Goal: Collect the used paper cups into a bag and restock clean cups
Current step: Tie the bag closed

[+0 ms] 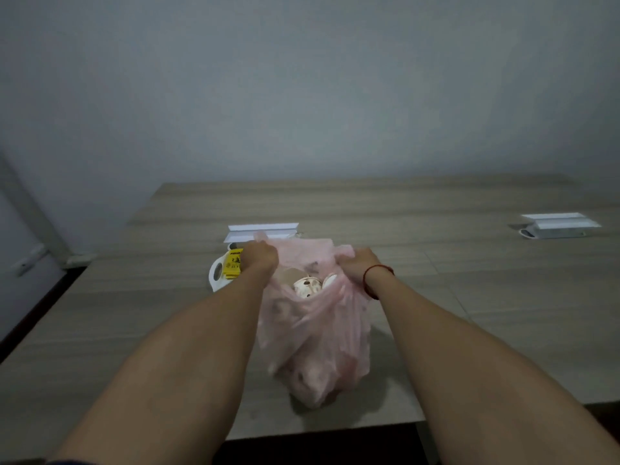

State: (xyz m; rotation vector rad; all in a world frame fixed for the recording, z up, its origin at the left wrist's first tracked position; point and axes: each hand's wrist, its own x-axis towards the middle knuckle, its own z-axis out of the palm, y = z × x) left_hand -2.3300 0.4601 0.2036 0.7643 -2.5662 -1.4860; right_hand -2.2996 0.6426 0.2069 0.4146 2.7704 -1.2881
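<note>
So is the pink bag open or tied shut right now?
Open. The left hand and right hand pull the pink bag apart at its mouth, and paper cups show inside.

The plastic bag (315, 333) is a see-through pale pink, and the paper cups (307, 286) inside look cream-white with little brown specks. Table (436, 280) is a greyish-beige woodgrain with streaky bands. Red string bracelet (375, 276) on the right wrist. Behind the left hand there's a bright yellow label (232, 266) with black print on something white, plus plain white boxes (263, 230) and a flat grey-white wall (302, 88).
</note>
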